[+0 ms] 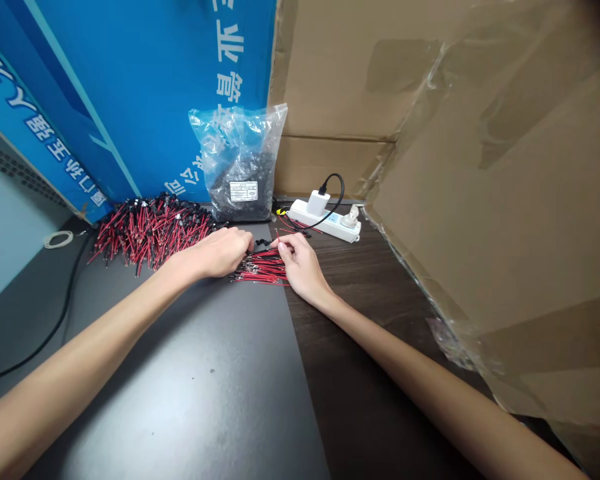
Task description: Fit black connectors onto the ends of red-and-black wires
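My right hand is closed, thumb and forefinger pinching a thin red wire whose end sticks up. Close by on the left, my left hand has its fingers curled in; whatever they hold is hidden. Between and below both hands lies a small bundle of red and black wires with bare metal ends, laid roughly side by side. Just beyond the bundle sit several small black connector pieces. To the left of my left hand is a large heap of red and black wires with black and white connectors.
A clear plastic bag of black parts leans on the blue panel. Right of it, a white power strip carries a plugged-in adapter and black cable. Cardboard walls the right side. A grey mat covers part of the dark table.
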`<state>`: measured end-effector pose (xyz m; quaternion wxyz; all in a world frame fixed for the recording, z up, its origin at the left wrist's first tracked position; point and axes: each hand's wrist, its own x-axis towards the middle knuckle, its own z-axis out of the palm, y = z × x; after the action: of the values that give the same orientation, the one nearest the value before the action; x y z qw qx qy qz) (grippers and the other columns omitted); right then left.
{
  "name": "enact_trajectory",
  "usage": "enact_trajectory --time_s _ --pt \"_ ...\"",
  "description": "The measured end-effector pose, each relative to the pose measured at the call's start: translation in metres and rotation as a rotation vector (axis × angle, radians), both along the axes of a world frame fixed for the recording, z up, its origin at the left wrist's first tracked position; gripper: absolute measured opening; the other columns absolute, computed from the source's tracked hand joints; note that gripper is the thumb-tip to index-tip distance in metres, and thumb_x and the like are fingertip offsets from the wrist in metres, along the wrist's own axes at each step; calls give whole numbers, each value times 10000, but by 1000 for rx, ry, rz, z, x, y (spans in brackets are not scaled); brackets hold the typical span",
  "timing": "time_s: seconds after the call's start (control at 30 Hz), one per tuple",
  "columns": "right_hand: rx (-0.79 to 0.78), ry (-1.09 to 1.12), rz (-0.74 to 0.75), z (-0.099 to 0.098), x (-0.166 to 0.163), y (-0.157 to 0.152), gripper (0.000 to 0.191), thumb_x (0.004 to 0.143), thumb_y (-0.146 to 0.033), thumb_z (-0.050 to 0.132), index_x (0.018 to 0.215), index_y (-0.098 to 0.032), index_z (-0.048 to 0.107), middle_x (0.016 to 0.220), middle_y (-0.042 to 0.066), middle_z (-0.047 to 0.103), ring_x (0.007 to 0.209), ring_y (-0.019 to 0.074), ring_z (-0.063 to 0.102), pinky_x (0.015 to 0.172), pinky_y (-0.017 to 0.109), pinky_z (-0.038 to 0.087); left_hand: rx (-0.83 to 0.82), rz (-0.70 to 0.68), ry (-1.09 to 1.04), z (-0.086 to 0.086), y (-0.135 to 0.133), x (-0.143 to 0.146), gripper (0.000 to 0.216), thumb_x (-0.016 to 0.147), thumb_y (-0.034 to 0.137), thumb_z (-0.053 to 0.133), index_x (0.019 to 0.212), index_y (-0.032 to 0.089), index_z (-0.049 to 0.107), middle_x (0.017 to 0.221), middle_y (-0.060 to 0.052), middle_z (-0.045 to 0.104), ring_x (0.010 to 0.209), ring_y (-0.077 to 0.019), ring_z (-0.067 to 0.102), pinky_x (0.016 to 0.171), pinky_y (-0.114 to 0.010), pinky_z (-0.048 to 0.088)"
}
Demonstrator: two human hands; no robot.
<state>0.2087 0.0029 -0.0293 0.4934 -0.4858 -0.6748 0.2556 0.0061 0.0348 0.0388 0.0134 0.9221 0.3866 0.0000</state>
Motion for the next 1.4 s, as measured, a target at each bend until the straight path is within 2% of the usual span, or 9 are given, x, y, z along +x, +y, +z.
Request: enact_trajectory --time_s 0.2,0.4,0.53,0.67,0.8,0.97,1.07,1.2,1.4 --pt "-18 53 17 0 0 1 210 941 -406 556 909 -217 643 983 64 649 755 176 586 777 343 502 22 -25 -37 -3 -4 -3 244 888 76 413 1028 142 601 944 -121 686 875 -258 640 756 -354 463" --pt "-25 49 37 4 -1 0 193 923 -379 574 872 -211 655 943 56 668 748 175 590 779 349 500 -12 -49 -91 -5 -3 -4 222 879 64 393 997 151 559 908 -103 651 835 -235 604 753 -341 458" --pt "-20 46 45 5 -1 -1 190 924 -377 582 876 -214 668 941 57 684 761 183 603 778 356 505 -39 -28 -142 0 0 -7 203 867 69 393 958 171 543 896 -95 641 813 -230 595 742 -344 462" --pt "82 -19 41 13 -3 -8 164 937 -340 587 879 -228 693 933 60 714 864 218 625 807 385 510 -83 7 -222 13 0 -9 160 872 110 425 964 190 528 908 -78 646 792 -207 600 722 -324 463" --pt "249 -115 56 20 -7 -18 122 937 -294 615 888 -257 721 1008 56 742 1003 257 633 960 475 479 -195 -28 -289 21 -7 -5 128 847 133 470 940 202 522 879 -48 661 735 -183 610 665 -293 451" --pt "298 -149 59 20 -8 -21 121 930 -272 634 892 -267 748 1077 62 750 1020 275 617 973 502 467 -295 -41 -360 26 -13 -1 93 800 154 532 878 204 545 824 -23 673 684 -167 612 618 -269 445" --pt "276 -161 85 20 -8 -21 133 941 -255 619 918 -261 749 1043 66 749 994 268 622 953 483 476 -302 4 -395 29 -10 -4 79 781 184 567 856 200 585 774 -12 673 651 -162 608 606 -264 452" --pt "228 -255 131 21 -7 -20 171 971 -249 586 957 -259 757 947 62 736 897 254 588 845 441 492 -333 58 -415 33 -4 -12 78 766 224 615 831 193 646 724 -17 687 607 -158 610 608 -272 471" --pt "291 -412 209 15 -6 -18 187 978 -207 588 998 -227 774 953 77 678 901 235 555 825 406 499 -400 52 -410 34 2 -20 111 765 276 650 820 199 709 724 -36 730 611 -176 659 550 -267 467"
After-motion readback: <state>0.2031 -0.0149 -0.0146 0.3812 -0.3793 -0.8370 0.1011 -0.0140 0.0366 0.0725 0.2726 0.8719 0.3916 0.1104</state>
